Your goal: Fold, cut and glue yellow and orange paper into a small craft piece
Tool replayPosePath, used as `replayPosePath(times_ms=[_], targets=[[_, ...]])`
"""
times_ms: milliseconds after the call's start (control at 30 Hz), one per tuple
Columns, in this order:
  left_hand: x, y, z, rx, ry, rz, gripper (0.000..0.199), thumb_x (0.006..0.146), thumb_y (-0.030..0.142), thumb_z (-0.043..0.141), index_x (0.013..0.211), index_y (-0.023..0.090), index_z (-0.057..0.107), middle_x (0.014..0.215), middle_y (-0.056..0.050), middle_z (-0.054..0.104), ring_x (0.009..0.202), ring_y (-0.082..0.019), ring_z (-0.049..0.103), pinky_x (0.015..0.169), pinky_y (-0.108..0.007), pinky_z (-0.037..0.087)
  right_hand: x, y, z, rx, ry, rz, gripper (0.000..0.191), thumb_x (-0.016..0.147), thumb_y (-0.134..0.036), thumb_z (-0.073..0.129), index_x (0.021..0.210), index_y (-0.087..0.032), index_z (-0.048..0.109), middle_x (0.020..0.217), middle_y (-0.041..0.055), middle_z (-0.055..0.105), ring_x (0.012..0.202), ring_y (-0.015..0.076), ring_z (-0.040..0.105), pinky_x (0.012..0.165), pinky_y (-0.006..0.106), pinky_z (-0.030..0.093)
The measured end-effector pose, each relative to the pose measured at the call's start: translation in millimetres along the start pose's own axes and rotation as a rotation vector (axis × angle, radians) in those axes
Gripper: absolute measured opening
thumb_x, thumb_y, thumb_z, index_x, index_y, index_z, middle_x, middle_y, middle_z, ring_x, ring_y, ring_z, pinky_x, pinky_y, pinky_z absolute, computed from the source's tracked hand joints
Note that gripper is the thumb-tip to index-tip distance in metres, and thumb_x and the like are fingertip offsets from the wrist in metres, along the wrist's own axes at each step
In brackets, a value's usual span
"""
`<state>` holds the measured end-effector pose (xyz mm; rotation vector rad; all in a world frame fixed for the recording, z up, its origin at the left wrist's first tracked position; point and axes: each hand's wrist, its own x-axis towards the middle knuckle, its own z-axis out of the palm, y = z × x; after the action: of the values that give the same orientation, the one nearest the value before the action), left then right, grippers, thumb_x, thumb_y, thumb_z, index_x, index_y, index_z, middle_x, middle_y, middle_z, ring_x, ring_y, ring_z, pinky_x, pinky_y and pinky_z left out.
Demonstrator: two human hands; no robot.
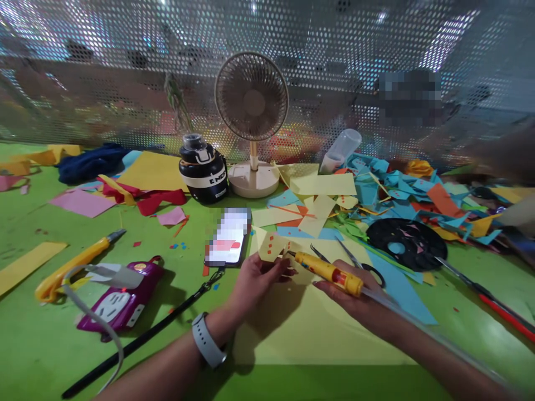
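My left hand (261, 281), with a pale watch on its wrist, pinches a small folded piece of yellow paper (270, 245) that bears several red dots. In my right hand (359, 295) lies a yellow glue gun (328, 272), its dark tip pointing left and close to the folded paper's right side. Whether the tip touches the paper cannot be made out. Both hands are above a large pale yellow sheet (309, 337). Tweezers (320, 253) and black-handled scissors (374, 274) are partly hidden behind my right hand.
A phone (229, 236) with a black strap, a purple power socket (121, 303) and a yellow tool (79, 264) are on the left. Behind stand a black bottle (203, 172) and a fan (252, 97). Paper scraps (371, 184), a black dish (407, 236) and a red-handled tool (505, 314) are right.
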<state>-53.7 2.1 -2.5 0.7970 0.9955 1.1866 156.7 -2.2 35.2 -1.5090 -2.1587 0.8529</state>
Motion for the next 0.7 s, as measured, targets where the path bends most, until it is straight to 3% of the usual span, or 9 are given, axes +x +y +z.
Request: replayPosePath(times_ms=[200, 367, 500, 633, 700], targets=[[-0.2, 0.4, -0.9, 0.045, -0.014, -0.012, 0.027, 0.061, 0.034, 0.083, 0.072, 0.014, 0.069, 0.068, -0.008, 0.073, 0.061, -0.020, 0.069, 0.062, -0.030, 0.056, 1.4, 2.5, -5.7, -0.232, 0.033, -0.185, 0.024, 0.087, -0.041, 0.052, 0.073, -0.022, 0.047, 0.062, -0.0018, 0.056, 0.053, 0.0130, 0.051, 0.049, 0.023, 0.034], [1.1, -0.2, -2.0, -0.033, 0.029, -0.055, 0.030, 0.064, 0.030, 0.082, 0.082, 0.012, 0.066, 0.071, -0.008, 0.074, 0.068, -0.021, 0.072, 0.063, -0.029, 0.057, -2.6, 25.9, -21.1, -0.397, 0.256, -0.315, 0.012, 0.087, -0.033, 0.050, 0.087, -0.022, 0.055, 0.075, 0.0028, 0.064, 0.061, 0.0162, 0.061, 0.054, 0.024, 0.039], [2.4, 0.0, -3.3, -0.118, 0.127, -0.103, 0.034, 0.066, 0.023, 0.082, 0.091, 0.014, 0.060, 0.076, -0.006, 0.074, 0.069, -0.019, 0.072, 0.062, -0.026, 0.057, -5.4, 50.6, -55.1, -0.563, 0.486, -0.195, 0.017, 0.087, -0.035, 0.047, 0.093, -0.021, 0.055, 0.088, 0.0077, 0.067, 0.075, 0.0217, 0.065, 0.062, 0.028, 0.044], [1.9, 1.9, -2.1, -0.134, 0.136, -0.102, 0.036, 0.067, 0.022, 0.082, 0.092, 0.015, 0.058, 0.078, -0.004, 0.074, 0.069, -0.017, 0.072, 0.062, -0.025, 0.058, -2.2, 97.2, -80.1, -0.672, 0.439, 0.097, 0.035, 0.076, -0.041, 0.054, 0.102, -0.018, 0.057, 0.104, 0.0146, 0.066, 0.088, 0.0311, 0.065, 0.066, 0.036, 0.049], [1.3, 3.8, -0.7, -0.129, 0.142, -0.104, 0.035, 0.066, 0.022, 0.082, 0.090, 0.014, 0.059, 0.078, -0.004, 0.074, 0.068, -0.017, 0.072, 0.060, -0.024, 0.058, -0.9, 120.9, -84.5, -0.634, 0.380, 0.213, 0.048, 0.070, -0.045, 0.058, 0.107, -0.015, 0.057, 0.102, 0.0163, 0.067, 0.089, 0.0328, 0.065, 0.070, 0.039, 0.050]])
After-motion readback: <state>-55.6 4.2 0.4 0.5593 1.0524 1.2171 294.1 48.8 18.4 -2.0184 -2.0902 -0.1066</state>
